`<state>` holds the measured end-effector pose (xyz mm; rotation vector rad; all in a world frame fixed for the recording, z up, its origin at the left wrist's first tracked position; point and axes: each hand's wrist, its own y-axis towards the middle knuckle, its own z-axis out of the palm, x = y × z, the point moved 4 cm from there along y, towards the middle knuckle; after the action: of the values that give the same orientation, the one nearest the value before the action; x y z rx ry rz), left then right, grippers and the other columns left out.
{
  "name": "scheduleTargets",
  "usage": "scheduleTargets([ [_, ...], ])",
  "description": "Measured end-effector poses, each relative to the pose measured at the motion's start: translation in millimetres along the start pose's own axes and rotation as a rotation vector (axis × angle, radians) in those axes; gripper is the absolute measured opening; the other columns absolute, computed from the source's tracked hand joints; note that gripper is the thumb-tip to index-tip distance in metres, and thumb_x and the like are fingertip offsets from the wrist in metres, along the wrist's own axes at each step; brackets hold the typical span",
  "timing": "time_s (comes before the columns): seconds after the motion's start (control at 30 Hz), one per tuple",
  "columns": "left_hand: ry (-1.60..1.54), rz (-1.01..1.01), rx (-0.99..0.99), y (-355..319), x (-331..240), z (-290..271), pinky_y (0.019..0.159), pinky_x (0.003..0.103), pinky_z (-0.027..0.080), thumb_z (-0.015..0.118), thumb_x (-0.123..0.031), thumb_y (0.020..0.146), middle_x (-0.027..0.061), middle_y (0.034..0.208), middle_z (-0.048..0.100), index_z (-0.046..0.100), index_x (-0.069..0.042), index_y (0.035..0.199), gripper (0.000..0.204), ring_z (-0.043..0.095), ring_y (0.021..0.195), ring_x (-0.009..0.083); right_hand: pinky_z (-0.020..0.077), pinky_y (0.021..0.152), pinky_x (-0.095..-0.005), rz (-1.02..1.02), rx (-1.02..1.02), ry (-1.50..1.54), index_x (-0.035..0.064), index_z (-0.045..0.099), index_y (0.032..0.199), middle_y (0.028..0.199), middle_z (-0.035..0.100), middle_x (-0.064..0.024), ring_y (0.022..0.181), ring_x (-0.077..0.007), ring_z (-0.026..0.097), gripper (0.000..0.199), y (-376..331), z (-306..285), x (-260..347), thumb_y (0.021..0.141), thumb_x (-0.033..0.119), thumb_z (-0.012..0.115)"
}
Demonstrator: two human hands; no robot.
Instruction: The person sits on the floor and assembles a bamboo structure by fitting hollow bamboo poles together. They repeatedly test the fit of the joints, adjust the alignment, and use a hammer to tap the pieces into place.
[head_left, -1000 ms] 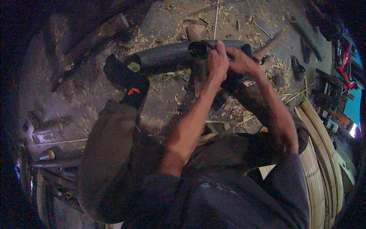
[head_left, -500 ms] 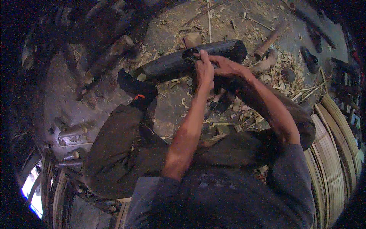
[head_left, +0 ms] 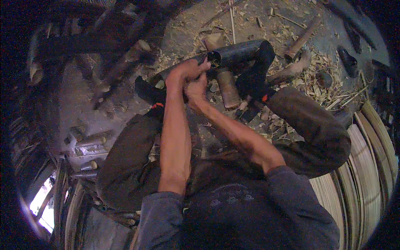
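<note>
- At the far left, a heap of metal tools [head_left: 89, 146] is seen lying on the dirt floor [head_left: 121, 112], well apart from the hands.
- A dark shoe [head_left: 148, 91] is planted just left of the hands, with the end of the dark tube touching it.
- The left hand [head_left: 183, 73] is clenched around the dark tube [head_left: 237, 54], knuckles up, right at the tube's middle.
- The right hand [head_left: 196, 89] is pressed just below and against the left one; its fingers are curled shut, though what they grasp cannot be told from here.
- The tube is held off the ground, lying roughly level across the view between the two feet, its open round end facing the camera just right of the hands.
- A short brown wooden block [head_left: 229, 87] is seen beneath the tube, standing on the floor.
- A second dark shoe [head_left: 256, 71] is braced against the tube's right end.
- Wood shavings [head_left: 321, 83] are scattered over the ground to the right.
- Pale bent strips [head_left: 366, 166] are stacked along the right edge.
</note>
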<state>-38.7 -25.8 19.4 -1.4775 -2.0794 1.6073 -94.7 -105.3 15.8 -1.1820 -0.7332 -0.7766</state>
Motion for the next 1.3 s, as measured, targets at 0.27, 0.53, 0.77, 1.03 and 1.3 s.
scheduleTargets([
  [0.27,-0.605,0.063,-0.358,-17.2,-4.0,56.2,0.093,0.039,0.038,0.033,-0.062,0.089,0.0284,0.109,0.058,0.054,0.012,0.111,0.080,0.054,0.108,0.0391,0.0279,0.103,-0.0274,-0.230,0.578,-0.398,0.0009,0.019,0.144,0.145,0.030,-0.0145,0.130,-0.0200,0.031,0.079,17.3,-71.9,13.9,0.076,0.008,0.059],
  [0.53,-0.148,0.007,-0.154,-13.5,9.6,1.9,0.086,0.041,0.043,0.050,-0.066,0.080,0.0256,0.101,0.062,0.060,0.009,0.105,0.079,0.059,0.099,0.0328,0.0283,0.104,-0.0311,0.002,0.058,-0.139,0.0092,0.007,0.147,0.148,0.021,-0.0164,0.133,-0.0248,0.029,0.087,-3.6,-1.9,31.3,0.075,0.002,0.055],
  [0.77,-0.076,0.085,-0.157,2.7,-20.6,-40.6,0.073,0.042,0.047,0.062,-0.064,0.072,0.0174,0.092,0.066,0.064,0.005,0.098,0.074,0.063,0.086,0.0266,0.0315,0.104,-0.0348,0.154,-0.163,0.545,0.0135,0.003,0.147,0.144,0.026,-0.0172,0.129,-0.0254,0.033,0.087,38.4,39.0,-13.2,0.084,0.014,0.063],
  [1.03,-0.472,0.075,0.049,2.6,-31.3,49.1,0.087,0.039,0.042,0.050,-0.077,0.071,0.0259,0.107,0.057,0.049,0.021,0.112,0.106,0.054,0.102,0.0308,0.0432,0.092,-0.0367,-0.183,0.050,-0.802,0.0191,0.031,0.142,0.124,0.053,-0.0229,0.111,-0.0352,0.054,0.070,2.4,-83.3,49.2,0.079,0.019,0.060],
  [1.3,-1.748,0.121,-0.126,25.8,-105.1,70.7,0.077,0.038,0.049,0.037,-0.064,0.088,0.0173,0.104,0.060,0.054,0.004,0.110,0.074,0.059,0.092,0.0250,0.0476,0.083,-0.0441,-0.074,0.835,-1.661,0.0140,0.049,0.126,0.109,0.062,-0.0187,0.098,-0.0338,0.061,0.055,136.4,-112.6,112.5,0.074,0.028,0.062],
])
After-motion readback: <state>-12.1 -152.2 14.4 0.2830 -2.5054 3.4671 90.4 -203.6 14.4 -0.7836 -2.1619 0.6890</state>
